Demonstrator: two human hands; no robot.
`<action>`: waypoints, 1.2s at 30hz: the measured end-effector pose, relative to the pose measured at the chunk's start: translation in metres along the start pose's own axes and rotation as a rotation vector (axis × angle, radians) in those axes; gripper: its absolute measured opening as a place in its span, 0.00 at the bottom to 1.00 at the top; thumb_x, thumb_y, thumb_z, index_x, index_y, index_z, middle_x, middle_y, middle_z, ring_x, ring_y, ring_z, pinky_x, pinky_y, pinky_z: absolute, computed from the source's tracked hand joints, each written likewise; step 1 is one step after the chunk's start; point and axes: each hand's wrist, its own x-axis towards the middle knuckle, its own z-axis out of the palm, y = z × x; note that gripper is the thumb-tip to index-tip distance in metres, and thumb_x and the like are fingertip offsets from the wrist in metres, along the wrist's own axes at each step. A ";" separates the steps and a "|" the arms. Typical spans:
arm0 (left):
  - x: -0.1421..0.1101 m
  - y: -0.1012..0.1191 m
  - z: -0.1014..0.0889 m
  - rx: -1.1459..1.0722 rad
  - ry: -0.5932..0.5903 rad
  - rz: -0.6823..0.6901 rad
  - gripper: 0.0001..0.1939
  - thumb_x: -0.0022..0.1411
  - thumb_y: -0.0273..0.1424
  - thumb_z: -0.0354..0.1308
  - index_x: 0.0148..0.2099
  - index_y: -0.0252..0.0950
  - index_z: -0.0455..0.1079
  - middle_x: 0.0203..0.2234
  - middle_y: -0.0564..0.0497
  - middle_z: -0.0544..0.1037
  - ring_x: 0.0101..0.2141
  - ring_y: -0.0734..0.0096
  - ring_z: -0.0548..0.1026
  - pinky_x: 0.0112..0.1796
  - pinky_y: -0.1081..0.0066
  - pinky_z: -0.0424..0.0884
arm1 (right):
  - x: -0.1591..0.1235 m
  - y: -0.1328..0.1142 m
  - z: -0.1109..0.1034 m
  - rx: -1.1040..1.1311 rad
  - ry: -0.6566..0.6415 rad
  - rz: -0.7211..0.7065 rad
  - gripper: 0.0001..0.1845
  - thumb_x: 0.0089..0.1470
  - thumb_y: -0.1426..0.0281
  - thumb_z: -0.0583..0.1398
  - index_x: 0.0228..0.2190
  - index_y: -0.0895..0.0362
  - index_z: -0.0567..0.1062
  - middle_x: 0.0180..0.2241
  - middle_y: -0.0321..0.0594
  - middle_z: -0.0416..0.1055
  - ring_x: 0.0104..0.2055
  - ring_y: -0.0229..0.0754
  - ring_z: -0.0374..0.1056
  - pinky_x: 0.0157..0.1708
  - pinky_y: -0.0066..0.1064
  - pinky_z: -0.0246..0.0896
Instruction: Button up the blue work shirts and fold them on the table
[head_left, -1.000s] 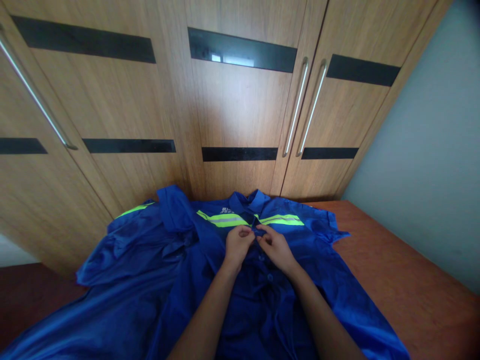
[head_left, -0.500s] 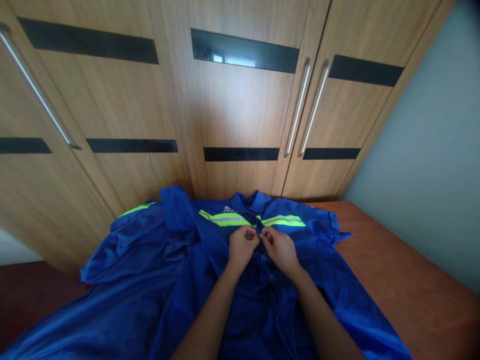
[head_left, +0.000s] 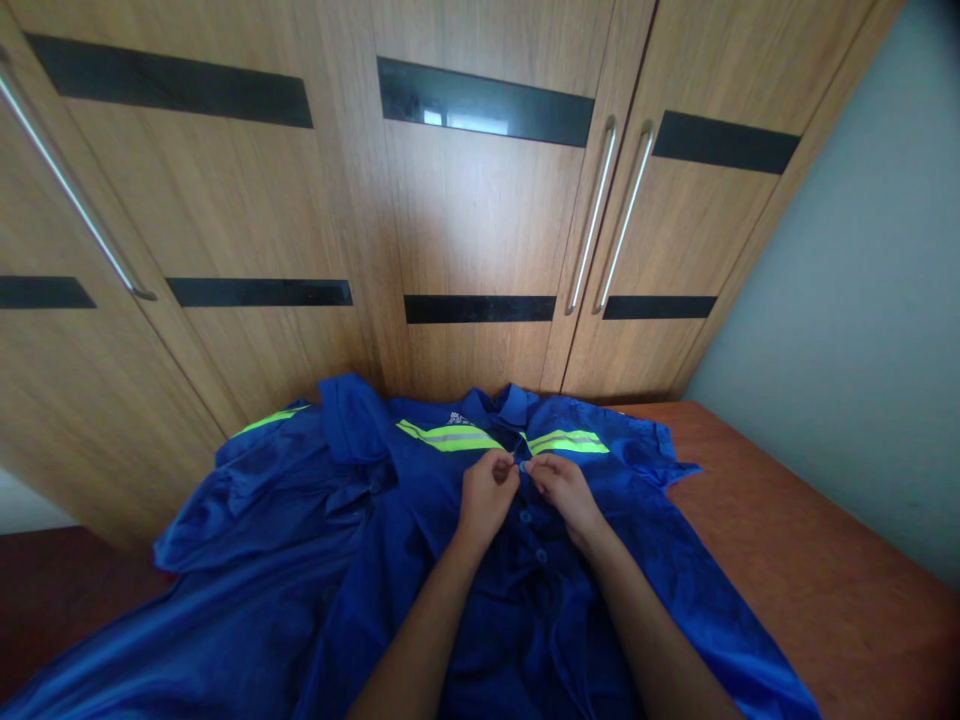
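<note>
A blue work shirt (head_left: 442,510) with yellow-green and grey reflective strips lies spread out, its collar (head_left: 510,405) toward the wardrobe. My left hand (head_left: 487,490) pinches the edge of the front opening just below the chest strip. Opposite it, my right hand (head_left: 561,490) is closed in a pinch on the other side of the opening. Between the fingertips a small blue button (head_left: 523,467) shows. Two more buttons (head_left: 541,556) are visible lower down the placket. The exact fold of cloth in each pinch is partly hidden by the fingers.
Another blue garment (head_left: 277,520) with a reflective strip lies bunched to the left. Behind stands a wooden wardrobe (head_left: 480,220) with metal handles. A reddish-brown surface (head_left: 795,560) extends at the right, beside a grey wall (head_left: 847,330).
My right fingers have drawn slightly apart from the left ones, and the button now shows between them. The strip of cloth that stood up there is lower. The view has shifted a little.
</note>
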 end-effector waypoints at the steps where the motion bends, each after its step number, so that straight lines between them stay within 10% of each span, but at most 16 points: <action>1: 0.000 -0.001 0.000 0.044 -0.010 0.002 0.05 0.52 0.27 0.57 0.34 0.37 0.70 0.23 0.54 0.76 0.26 0.72 0.75 0.30 0.75 0.68 | 0.001 0.002 -0.002 -0.093 0.025 -0.038 0.15 0.49 0.58 0.58 0.24 0.57 0.72 0.15 0.31 0.61 0.17 0.34 0.54 0.17 0.25 0.45; 7: -0.006 -0.002 -0.002 0.458 -0.101 0.040 0.08 0.55 0.25 0.56 0.38 0.39 0.73 0.25 0.52 0.78 0.27 0.68 0.76 0.30 0.73 0.65 | -0.001 0.011 -0.008 -0.768 0.105 -0.107 0.12 0.54 0.66 0.55 0.39 0.49 0.77 0.23 0.36 0.72 0.26 0.41 0.67 0.25 0.27 0.50; 15: -0.008 0.004 -0.003 0.544 -0.191 0.060 0.09 0.53 0.21 0.55 0.30 0.40 0.74 0.24 0.51 0.78 0.27 0.67 0.75 0.29 0.74 0.63 | 0.027 -0.004 0.003 -1.062 0.195 -0.164 0.10 0.52 0.67 0.59 0.39 0.55 0.73 0.40 0.44 0.73 0.43 0.46 0.68 0.33 0.29 0.57; 24: -0.010 0.009 -0.005 0.653 -0.256 -0.003 0.09 0.54 0.23 0.54 0.31 0.38 0.74 0.25 0.50 0.79 0.28 0.68 0.76 0.29 0.74 0.63 | 0.074 -0.001 -0.006 -0.983 0.261 0.067 0.12 0.57 0.65 0.55 0.40 0.54 0.75 0.33 0.44 0.76 0.38 0.46 0.72 0.34 0.32 0.61; 36: 0.037 0.033 -0.019 0.927 -0.179 0.184 0.12 0.61 0.22 0.49 0.39 0.36 0.73 0.36 0.46 0.77 0.39 0.67 0.74 0.42 0.70 0.66 | 0.056 0.012 0.001 -0.861 0.131 -0.184 0.15 0.60 0.69 0.51 0.36 0.56 0.78 0.37 0.44 0.75 0.40 0.42 0.70 0.40 0.28 0.58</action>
